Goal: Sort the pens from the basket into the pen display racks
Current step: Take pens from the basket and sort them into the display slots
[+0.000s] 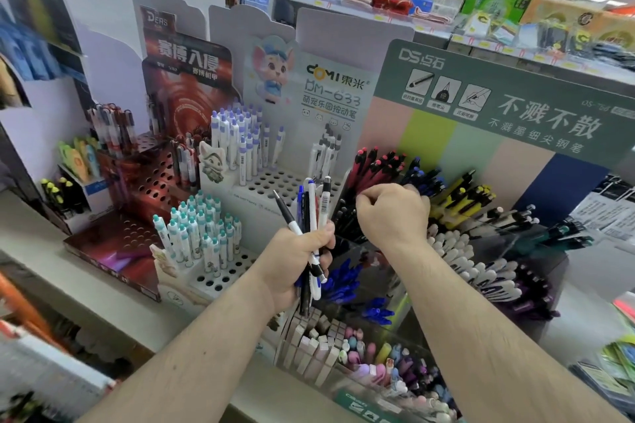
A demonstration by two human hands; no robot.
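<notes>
- The left hand (302, 261) grips a bundle of pens (311, 216), some white and some dark blue or black, held upright in front of the racks. These are not yet sorted, so work is left.
- The right hand (391, 213) reaches to the red-capped pens (374, 164) in the green-headed rack (481, 85). Its fingers are curled and the fingertips seem to pinch at something near the pen tops, but I cannot tell if a pen is between them.
- The basket named in the task is not in view, so how many pens wait there cannot be judged.
- The white rack (268, 182) in the middle has many free holes beside its purple-capped pens (240, 133). The lower white rack (220, 278) with teal-capped pens (199, 230) also has free holes, and the dark red rack (151, 182) is mostly unfilled.
- My judgement: the task is in the middle. Many pens stand in the racks already, one placing may be in hand now, and at least the bundle in the left hand remains.
</notes>
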